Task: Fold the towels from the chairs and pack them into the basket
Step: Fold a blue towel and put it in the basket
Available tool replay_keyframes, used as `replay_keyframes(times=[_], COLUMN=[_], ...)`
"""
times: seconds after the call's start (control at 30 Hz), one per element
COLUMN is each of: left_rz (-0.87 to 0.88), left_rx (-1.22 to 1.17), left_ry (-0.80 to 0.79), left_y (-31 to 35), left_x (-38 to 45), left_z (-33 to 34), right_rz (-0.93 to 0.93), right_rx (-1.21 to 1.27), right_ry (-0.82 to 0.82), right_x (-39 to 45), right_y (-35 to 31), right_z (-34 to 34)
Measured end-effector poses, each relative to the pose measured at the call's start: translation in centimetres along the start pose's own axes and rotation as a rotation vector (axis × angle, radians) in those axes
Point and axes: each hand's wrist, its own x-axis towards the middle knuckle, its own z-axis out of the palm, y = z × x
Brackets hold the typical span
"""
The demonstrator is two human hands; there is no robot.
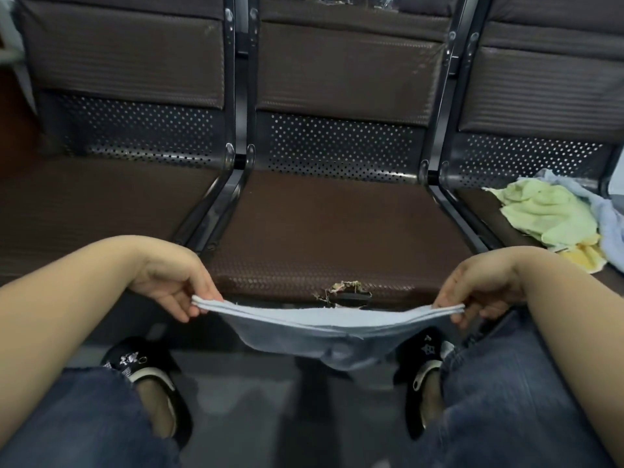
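Note:
A light blue towel, doubled over, hangs between my hands in front of the middle brown chair seat. My left hand pinches its two layered corners on the left. My right hand pinches the two layered corners on the right. The towel sags in the middle above the floor, between my knees. On the right chair seat lies a heap of loose towels: a pale green towel, a yellow towel under it and a light blue towel at the frame edge. No basket is in view.
Three joined brown chairs with black metal frames and perforated backs face me. The left seat is bare. The middle seat's front edge has a torn patch. My jeans-clad legs and black slippers stand on the grey floor below.

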Motion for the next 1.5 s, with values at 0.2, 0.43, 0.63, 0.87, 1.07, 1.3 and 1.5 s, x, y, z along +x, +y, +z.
replay_keyframes(times=[0.2, 0.43, 0.63, 0.87, 1.07, 1.3, 1.5], left_rz=[0.029, 0.149, 0.235, 0.385, 0.544, 0.658, 0.464], left_rx=[-0.393, -0.744, -0.940, -1.100, -1.211, -1.188, -0.613], left_ry=[0.075, 0.177, 0.330, 0.377, 0.439, 0.468, 0.458], left_y=[0.9, 2.9, 4.9, 7.7, 9.3, 10.8, 11.1], left_x=[0.7, 2.7, 4.7, 7.0, 9.2, 10.9, 11.6], left_z=[-1.3, -2.6, -4.2, -5.7, -7.5, -7.8, -5.3], right_rz=[-0.068, -0.197, -0.355, -0.518, -0.674, -0.760, -0.505], right_rx=[0.412, 0.836, 0.987, 1.074, 1.109, 1.121, 0.627], right_ry=[0.160, 0.325, 0.415, 0.543, 0.524, 0.509, 0.527], right_x=[1.0, 2.5, 4.0, 7.0, 9.3, 10.7, 11.2], right_y=[-0.5, -3.2, -6.5, -9.7, -11.5, -11.9, -11.2], right_z=[-1.6, -2.8, -3.5, -4.2, -5.6, -6.7, -4.8])
